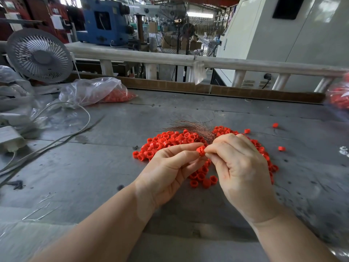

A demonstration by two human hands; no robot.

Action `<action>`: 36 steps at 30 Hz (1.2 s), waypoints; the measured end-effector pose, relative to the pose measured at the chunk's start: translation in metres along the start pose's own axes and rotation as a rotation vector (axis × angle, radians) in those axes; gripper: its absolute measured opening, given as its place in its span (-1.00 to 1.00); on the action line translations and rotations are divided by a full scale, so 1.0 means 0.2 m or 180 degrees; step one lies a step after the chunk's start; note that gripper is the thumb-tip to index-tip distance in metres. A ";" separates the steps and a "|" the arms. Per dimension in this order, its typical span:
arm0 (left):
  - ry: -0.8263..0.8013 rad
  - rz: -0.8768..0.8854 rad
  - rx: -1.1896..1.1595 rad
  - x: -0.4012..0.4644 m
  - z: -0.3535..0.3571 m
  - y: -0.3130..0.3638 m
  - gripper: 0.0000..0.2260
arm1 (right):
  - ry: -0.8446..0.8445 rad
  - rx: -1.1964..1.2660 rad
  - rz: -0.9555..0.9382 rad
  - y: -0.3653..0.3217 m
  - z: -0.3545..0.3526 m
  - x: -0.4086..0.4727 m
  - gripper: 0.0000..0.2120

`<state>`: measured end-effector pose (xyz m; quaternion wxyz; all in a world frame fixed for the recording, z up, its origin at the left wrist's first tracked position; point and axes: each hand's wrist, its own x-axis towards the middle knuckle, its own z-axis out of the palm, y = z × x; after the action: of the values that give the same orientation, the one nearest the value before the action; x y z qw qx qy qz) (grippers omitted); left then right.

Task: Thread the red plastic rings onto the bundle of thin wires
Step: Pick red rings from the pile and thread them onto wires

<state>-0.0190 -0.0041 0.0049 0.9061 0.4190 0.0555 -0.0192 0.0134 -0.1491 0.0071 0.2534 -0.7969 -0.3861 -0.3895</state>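
A pile of several red plastic rings [166,142] lies on the grey table [94,176] in the middle of the view. My left hand [168,171] pinches one red ring [201,150] between thumb and forefinger just above the pile. My right hand [239,167] meets it from the right, thumb and forefinger pinched at the ring's edge. A bundle of thin copper wires [192,127] fans out behind my right hand; its near end is hidden under my fingers, so whether that hand grips it I cannot tell.
A clear bag of red rings [105,93] lies at the back left, another bag [340,97] at the right edge. A small grey fan [39,55] stands far left. White cables [62,137] cross the table's left. Stray rings [281,148] lie right of the pile.
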 end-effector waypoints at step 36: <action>-0.0117 0.0116 -0.0001 -0.01 0.01 0.01 -0.80 | 0.0210 0.0078 -0.0027 0.01 0.00 0.00 -0.88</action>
<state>-0.0209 -0.0043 0.0074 0.9072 0.4194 0.0311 -0.0104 0.0147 -0.1495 0.0066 0.2740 -0.7788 -0.3857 -0.4119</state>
